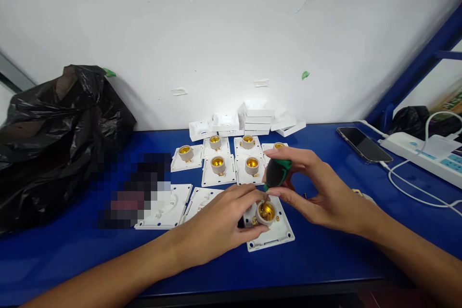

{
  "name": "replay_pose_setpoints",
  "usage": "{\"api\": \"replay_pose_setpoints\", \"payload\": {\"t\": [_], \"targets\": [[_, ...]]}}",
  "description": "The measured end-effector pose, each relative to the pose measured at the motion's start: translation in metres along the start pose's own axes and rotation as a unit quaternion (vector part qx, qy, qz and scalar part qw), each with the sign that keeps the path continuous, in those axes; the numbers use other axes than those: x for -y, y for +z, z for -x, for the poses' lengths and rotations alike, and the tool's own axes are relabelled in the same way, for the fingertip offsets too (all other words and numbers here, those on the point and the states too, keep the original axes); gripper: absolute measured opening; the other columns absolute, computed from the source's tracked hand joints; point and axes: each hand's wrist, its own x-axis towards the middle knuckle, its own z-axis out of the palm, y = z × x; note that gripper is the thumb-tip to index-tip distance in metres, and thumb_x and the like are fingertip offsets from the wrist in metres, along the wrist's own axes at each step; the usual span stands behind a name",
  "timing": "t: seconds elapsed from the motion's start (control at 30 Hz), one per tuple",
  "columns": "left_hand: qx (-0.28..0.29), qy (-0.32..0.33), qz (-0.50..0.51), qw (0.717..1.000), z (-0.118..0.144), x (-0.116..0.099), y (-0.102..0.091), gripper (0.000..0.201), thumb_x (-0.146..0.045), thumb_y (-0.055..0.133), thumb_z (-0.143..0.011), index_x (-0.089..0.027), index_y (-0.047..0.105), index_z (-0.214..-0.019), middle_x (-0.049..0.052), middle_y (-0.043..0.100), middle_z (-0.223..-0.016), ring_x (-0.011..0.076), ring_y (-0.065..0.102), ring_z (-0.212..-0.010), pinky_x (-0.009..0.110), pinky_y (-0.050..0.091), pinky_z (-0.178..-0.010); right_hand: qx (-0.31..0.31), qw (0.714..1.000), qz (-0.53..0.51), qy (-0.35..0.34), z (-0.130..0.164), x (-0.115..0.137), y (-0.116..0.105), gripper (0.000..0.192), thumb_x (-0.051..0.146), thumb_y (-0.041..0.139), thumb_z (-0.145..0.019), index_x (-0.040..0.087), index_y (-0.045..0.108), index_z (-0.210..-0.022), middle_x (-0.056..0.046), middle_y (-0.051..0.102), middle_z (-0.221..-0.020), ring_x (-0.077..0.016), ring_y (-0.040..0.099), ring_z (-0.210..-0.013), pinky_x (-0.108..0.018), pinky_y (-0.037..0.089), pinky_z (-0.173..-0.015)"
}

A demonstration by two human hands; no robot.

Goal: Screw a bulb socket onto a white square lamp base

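Note:
My right hand (321,192) is closed around a screwdriver (277,174) with a green and black handle, pointing down. Its shaft reaches into the brass-lined cup of a round lamp socket (270,213). Thumb and fingers of my left hand (225,214) grip that socket from the left side. Beneath it lies a square white plate (271,237) with holes at its corners, flat on the blue table. Small brass terminals (254,221) stick out from the socket's side. The tip of the screwdriver is hidden inside the cup.
Behind my hands stand several white plates with sockets (218,165). Bare white plates (169,209) lie left, beside a pixelated patch. White square boxes (258,118) are stacked against the wall. A black bag (65,139) fills the left; a phone (364,144) and power strip (415,151) with cables lie right.

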Motion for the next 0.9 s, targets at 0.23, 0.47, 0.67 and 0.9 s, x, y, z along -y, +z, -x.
{"api": "replay_pose_setpoints", "payload": {"t": [0.23,0.47,0.67,0.9], "targets": [[0.008,-0.002,0.006,1.000,-0.0002,0.0000,-0.0009,0.041,-0.030,0.077,-0.094,-0.026,0.059,-0.131,0.004,0.066,-0.120,0.0243,0.064,-0.112,0.038,0.052,-0.100,0.012,1.000,0.012,0.019,-0.0021,0.0034,-0.0019,0.063,0.021,0.067,-0.097,0.038,0.041,-0.152,-0.008,0.056,-0.145,-0.0194,0.069,-0.095,-0.034,0.064,-0.071],[0.001,-0.004,0.003,1.000,0.0006,-0.0007,-0.0002,0.044,-0.031,0.076,-0.094,-0.027,0.058,-0.135,0.004,0.067,-0.117,0.0240,0.066,-0.107,0.039,0.054,-0.098,-0.001,1.000,0.001,-0.001,-0.0018,-0.0008,0.0006,0.065,0.019,0.070,-0.096,0.037,0.043,-0.152,-0.006,0.065,-0.128,-0.0156,0.066,-0.079,-0.034,0.063,-0.067],[0.011,0.000,0.012,1.000,-0.0003,-0.0010,-0.0019,0.038,-0.029,0.076,-0.094,-0.026,0.060,-0.129,0.005,0.067,-0.118,0.0246,0.065,-0.110,0.039,0.054,-0.097,0.008,1.000,0.005,0.003,-0.0005,-0.0001,0.0001,0.066,0.018,0.068,-0.096,0.036,0.041,-0.153,-0.007,0.065,-0.124,-0.0199,0.069,-0.089,-0.034,0.063,-0.065],[0.013,-0.004,0.011,1.000,-0.0003,-0.0024,-0.0023,0.037,-0.027,0.077,-0.093,-0.025,0.060,-0.127,0.006,0.067,-0.127,0.0253,0.064,-0.115,0.039,0.053,-0.099,0.005,1.000,0.010,0.004,0.0004,-0.0012,0.0002,0.070,0.019,0.070,-0.095,0.038,0.039,-0.155,-0.010,0.053,-0.145,-0.0176,0.067,-0.084,-0.035,0.063,-0.064]]}}
